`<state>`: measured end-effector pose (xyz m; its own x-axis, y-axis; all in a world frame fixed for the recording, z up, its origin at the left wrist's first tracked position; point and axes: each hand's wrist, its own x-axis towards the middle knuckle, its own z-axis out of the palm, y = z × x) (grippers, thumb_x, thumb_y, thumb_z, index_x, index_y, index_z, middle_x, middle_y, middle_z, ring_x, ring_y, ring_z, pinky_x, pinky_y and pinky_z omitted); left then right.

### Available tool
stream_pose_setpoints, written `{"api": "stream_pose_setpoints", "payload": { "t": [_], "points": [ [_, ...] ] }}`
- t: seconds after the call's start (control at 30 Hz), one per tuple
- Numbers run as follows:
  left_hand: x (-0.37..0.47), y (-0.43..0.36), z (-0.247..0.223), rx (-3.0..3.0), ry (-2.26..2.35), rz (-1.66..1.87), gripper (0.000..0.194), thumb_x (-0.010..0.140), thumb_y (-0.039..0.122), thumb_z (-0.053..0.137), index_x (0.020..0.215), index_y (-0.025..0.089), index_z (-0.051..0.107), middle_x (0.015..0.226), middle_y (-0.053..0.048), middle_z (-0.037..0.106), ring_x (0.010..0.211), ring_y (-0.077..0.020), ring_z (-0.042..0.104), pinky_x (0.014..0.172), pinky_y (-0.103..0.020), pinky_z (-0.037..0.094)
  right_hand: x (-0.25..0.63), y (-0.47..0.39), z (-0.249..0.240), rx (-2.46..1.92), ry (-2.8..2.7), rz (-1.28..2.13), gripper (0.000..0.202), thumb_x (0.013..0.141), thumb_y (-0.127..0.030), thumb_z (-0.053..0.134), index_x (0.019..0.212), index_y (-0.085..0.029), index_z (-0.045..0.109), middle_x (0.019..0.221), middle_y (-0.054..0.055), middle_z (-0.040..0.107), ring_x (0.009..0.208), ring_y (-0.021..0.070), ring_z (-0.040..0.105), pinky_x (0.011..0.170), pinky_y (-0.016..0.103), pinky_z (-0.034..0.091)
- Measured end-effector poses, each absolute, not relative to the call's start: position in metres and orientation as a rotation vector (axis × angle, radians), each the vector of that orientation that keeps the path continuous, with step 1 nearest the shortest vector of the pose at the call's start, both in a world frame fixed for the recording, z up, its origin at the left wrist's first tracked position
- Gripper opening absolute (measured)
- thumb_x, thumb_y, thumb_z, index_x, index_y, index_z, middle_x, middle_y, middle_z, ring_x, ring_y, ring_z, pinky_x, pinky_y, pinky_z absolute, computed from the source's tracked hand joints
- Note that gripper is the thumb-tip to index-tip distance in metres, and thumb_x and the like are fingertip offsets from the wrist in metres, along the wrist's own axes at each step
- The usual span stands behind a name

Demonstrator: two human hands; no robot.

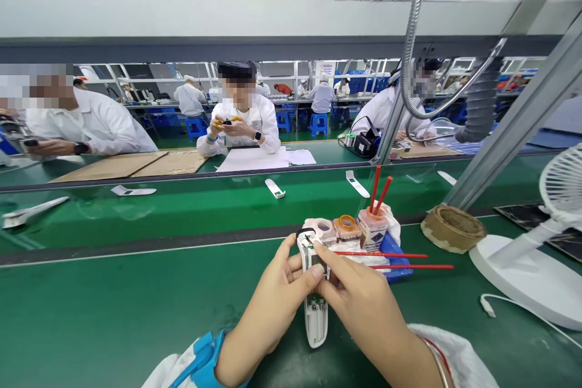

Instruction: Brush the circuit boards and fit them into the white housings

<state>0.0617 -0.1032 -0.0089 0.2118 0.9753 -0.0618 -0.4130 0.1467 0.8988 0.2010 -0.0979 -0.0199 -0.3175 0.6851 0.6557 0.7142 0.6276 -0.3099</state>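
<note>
Between my two hands I hold a white plastic device housing (pixel 317 332), long and narrow, its inner side facing up. A green circuit board and an empty battery bay show inside it. My left hand (pixel 291 276) wraps round its left side, the thumb lying across the middle. From the right, my right hand (pixel 359 291) grips it too, with the index fingertip pressed near the top end, where a dark wire loop and a small red part show. What lies under that fingertip is hidden.
Just behind my hands, a blue tray (pixel 398 257) carries small jars (pixel 348 227) and red sticks (pixel 400 254). Right are a tape roll (pixel 453 227) and a white fan (pixel 504 273). White housings (pixel 274 188) and a brush (pixel 34 212) lie on the green conveyor (pixel 204 200). Co-workers sit opposite.
</note>
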Motion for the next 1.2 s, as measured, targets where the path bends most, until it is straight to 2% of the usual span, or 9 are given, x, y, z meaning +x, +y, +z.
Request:
{"api": "stream_pose_setpoints", "payload": {
  "t": [0.13, 0.2, 0.37, 0.53, 0.63, 0.77, 0.9, 1.03, 1.2],
  "points": [
    [0.061, -0.1, -0.008, 0.936, 0.847, 1.122, 0.062, 0.072, 0.028, 0.069, 0.123, 0.014, 0.038, 0.067, -0.001, 0.064, 0.06, -0.0123, 0.058, 0.059, -0.021, 0.043, 0.2, -0.093, -0.02, -1.027, -2.125, -0.023, 0.031, 0.086, -0.024, 0.051, 0.113, -0.011, 0.058, 0.072, 0.005, 0.066, 0.059, 0.0165, 0.06, 0.055, 0.027, 0.046],
    [0.06, -0.098, -0.009, 0.946, 0.867, 1.109, 0.06, 0.072, 0.029, 0.07, 0.122, 0.013, 0.039, 0.061, 0.002, 0.061, 0.056, -0.0104, 0.056, 0.056, -0.02, 0.041, 0.2, -0.091, -0.021, -1.012, -2.146, 0.03, 0.032, 0.086, -0.028, 0.051, 0.114, -0.012, 0.057, 0.072, 0.005, 0.066, 0.06, 0.0157, 0.06, 0.055, 0.026, 0.046],
    [0.057, -0.096, -0.01, 0.973, 0.815, 1.125, 0.056, 0.075, 0.028, 0.066, 0.122, 0.013, 0.04, 0.074, -0.004, 0.066, 0.063, -0.0121, 0.059, 0.063, -0.023, 0.044, 0.199, -0.088, -0.025, -1.064, -2.119, 0.138, 0.04, 0.082, -0.035, 0.058, 0.115, -0.013, 0.051, 0.067, 0.002, 0.062, 0.056, 0.0149, 0.057, 0.053, 0.026, 0.044],
    [0.058, -0.096, -0.006, 0.965, 0.814, 1.151, 0.054, 0.075, 0.026, 0.066, 0.121, 0.013, 0.041, 0.081, -0.006, 0.067, 0.069, -0.0138, 0.06, 0.066, -0.024, 0.045, 0.196, -0.084, -0.032, -1.168, -1.879, 0.594, 0.051, 0.073, -0.035, 0.067, 0.113, -0.018, 0.042, 0.06, -0.006, 0.047, 0.051, 0.011, 0.049, 0.05, 0.023, 0.04],
    [0.057, -0.093, -0.008, 0.976, 0.846, 1.17, 0.052, 0.075, 0.027, 0.066, 0.119, 0.014, 0.043, 0.077, -0.004, 0.067, 0.067, -0.0135, 0.06, 0.064, -0.023, 0.044, 0.195, -0.082, -0.03, -1.155, -1.791, 0.859, 0.049, 0.072, -0.031, 0.067, 0.111, -0.019, 0.039, 0.064, -0.007, 0.045, 0.055, 0.0109, 0.049, 0.052, 0.023, 0.04],
    [0.055, -0.088, -0.011, 1.025, 0.855, 1.239, 0.045, 0.077, 0.028, 0.063, 0.117, 0.016, 0.046, 0.087, -0.006, 0.068, 0.076, -0.0158, 0.062, 0.068, -0.024, 0.045, 0.199, -0.081, -0.022, -1.149, -1.719, 1.107, 0.04, 0.071, -0.026, 0.065, 0.101, -0.02, 0.039, 0.073, -0.005, 0.047, 0.06, 0.0103, 0.05, 0.055, 0.023, 0.042],
    [0.053, -0.087, -0.01, 1.039, 0.855, 1.262, 0.044, 0.078, 0.025, 0.062, 0.117, 0.016, 0.046, 0.092, -0.007, 0.068, 0.081, -0.0155, 0.062, 0.074, -0.025, 0.045, 0.202, -0.079, -0.021, -1.132, -1.741, 1.263, 0.025, 0.075, -0.027, 0.061, 0.091, -0.02, 0.042, 0.074, -0.003, 0.049, 0.065, 0.0114, 0.051, 0.06, 0.026, 0.042],
    [0.055, -0.089, -0.007, 0.991, 0.849, 1.232, 0.048, 0.078, 0.027, 0.062, 0.121, 0.016, 0.045, 0.099, -0.009, 0.067, 0.088, -0.0183, 0.062, 0.076, -0.027, 0.045, 0.202, -0.073, -0.026, -1.088, -1.678, 1.399, 0.031, 0.07, -0.029, 0.065, 0.084, -0.02, 0.039, 0.071, -0.004, 0.048, 0.066, 0.0118, 0.048, 0.063, 0.027, 0.041],
    [0.056, -0.088, -0.011, 0.958, 0.834, 1.267, 0.047, 0.078, 0.025, 0.063, 0.12, 0.017, 0.045, 0.099, -0.008, 0.067, 0.092, -0.0187, 0.061, 0.078, -0.025, 0.044, 0.196, -0.071, -0.029, -1.096, -1.737, 1.276, 0.025, 0.074, -0.027, 0.062, 0.081, -0.02, 0.039, 0.069, -0.004, 0.046, 0.064, 0.0119, 0.048, 0.06, 0.026, 0.039]
  ]
}}
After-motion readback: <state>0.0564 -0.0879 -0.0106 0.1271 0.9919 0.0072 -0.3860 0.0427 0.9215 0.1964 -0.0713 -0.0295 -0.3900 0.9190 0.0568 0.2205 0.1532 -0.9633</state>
